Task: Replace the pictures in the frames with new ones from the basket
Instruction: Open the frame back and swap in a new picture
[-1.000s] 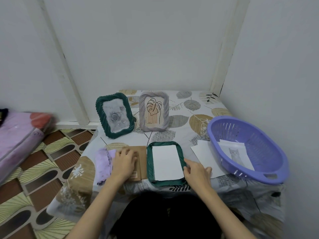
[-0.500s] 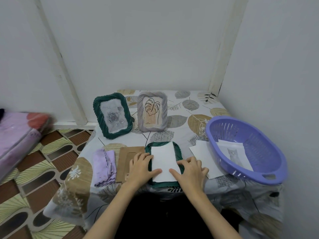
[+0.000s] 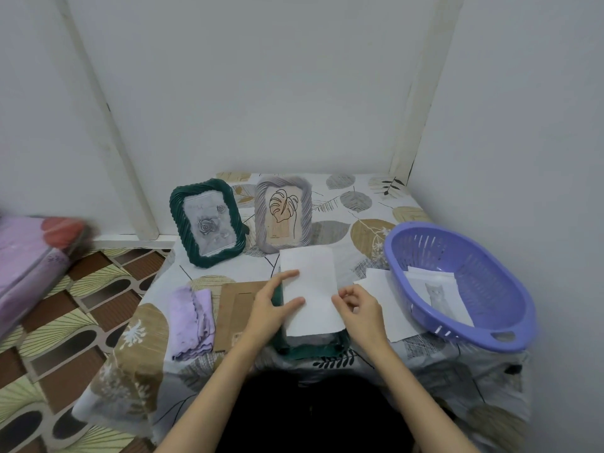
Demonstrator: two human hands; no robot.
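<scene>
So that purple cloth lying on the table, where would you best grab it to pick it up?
I'd pinch the purple cloth at its near scalloped edge, coming from above on the person's side. It lies folded flat in layers, so that stacked edge probably gives something to pinch. Its left side is open tablecloth, while the brown backing board sits close against its right side.

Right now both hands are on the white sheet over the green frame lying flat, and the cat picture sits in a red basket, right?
Not quite: the basket holding the cat picture is purple, as the head view shows. Both hands, left and right, are on the white sheet over the flat green frame.
</scene>
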